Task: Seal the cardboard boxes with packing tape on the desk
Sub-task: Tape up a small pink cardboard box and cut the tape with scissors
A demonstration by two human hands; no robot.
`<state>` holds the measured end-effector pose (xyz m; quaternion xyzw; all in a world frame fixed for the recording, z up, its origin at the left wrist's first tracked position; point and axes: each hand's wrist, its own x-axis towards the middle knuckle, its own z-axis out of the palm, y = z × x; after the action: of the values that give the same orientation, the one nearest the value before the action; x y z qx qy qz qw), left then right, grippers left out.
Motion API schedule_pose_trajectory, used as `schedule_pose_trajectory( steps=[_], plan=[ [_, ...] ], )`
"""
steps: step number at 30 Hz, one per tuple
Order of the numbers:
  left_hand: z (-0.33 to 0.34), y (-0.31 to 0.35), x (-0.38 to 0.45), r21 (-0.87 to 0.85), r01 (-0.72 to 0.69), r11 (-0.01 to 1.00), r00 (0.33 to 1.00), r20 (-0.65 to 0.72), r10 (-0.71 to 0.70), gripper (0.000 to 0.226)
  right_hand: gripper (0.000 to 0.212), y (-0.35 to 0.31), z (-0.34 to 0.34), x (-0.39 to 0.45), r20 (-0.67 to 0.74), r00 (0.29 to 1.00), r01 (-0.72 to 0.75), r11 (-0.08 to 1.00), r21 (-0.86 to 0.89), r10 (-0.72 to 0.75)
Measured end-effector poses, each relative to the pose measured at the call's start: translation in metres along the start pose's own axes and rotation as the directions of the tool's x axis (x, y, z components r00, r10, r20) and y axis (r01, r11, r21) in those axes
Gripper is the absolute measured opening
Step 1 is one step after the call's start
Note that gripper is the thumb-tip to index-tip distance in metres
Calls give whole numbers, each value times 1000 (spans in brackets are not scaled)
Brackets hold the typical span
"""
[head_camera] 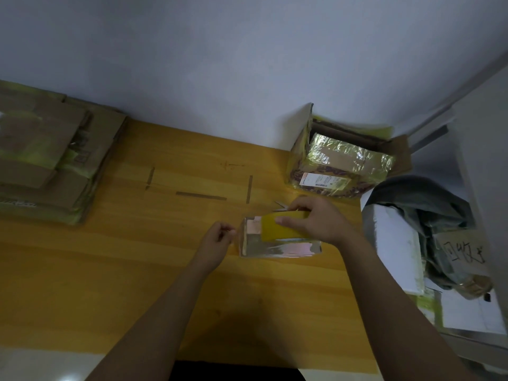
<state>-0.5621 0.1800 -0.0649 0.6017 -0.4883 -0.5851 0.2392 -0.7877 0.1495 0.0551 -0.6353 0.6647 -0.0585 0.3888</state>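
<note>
A small cardboard box (277,240) sits on the yellow worktop (137,257), about in the middle, right in front of the person. It already looks shiny, as if some tape is on it. The right hand (316,224) rests on top of the box and holds a yellow roll of packing tape (283,225), with its fingers (288,221) curled round the roll. The left hand (217,239) is just beside the left end of the box. Its fingers are curled in and seem to pinch something very thin (most likely the loose end of the tape, but it is too faint to be sure).

So the step in hand looks like pulling a new strip of tape across the box. Next, the strip likely needs to go down flat over the box's end and be pressed smooth, and then be cut off.

Scissors (280,206) lie just behind the box, near the right hand. A bigger open box (338,158) stands further back by the wall, and flat cardboard (49,149) is stacked on the far left.
</note>
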Motion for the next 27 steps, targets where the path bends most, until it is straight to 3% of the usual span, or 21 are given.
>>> schedule_pose_trajectory(
  steps=[5, 11, 22, 27],
  plan=[
    [3, -13, 2, -79, 29, 996, 1000, 5, -28, 16, 17, -2, 5, 0, -7, 999, 52, 993, 109, -52],
    [5, -16, 5, -272, 82, 959, 997, 12, -82, 10, 62, 0, 13, 3, -52, 998, 42, 995, 87, -38],
    [21, -22, 12, -312, 95, 945, 995, 1, -99, 6, 76, 5, 20, 6, -58, 998, 8, 998, 67, -5],
    [31, -14, 13, -357, 136, 924, 991, 41, -130, 11, 69, 6, 20, 9, -60, 998, -1, 1000, 30, 3]
  ],
)
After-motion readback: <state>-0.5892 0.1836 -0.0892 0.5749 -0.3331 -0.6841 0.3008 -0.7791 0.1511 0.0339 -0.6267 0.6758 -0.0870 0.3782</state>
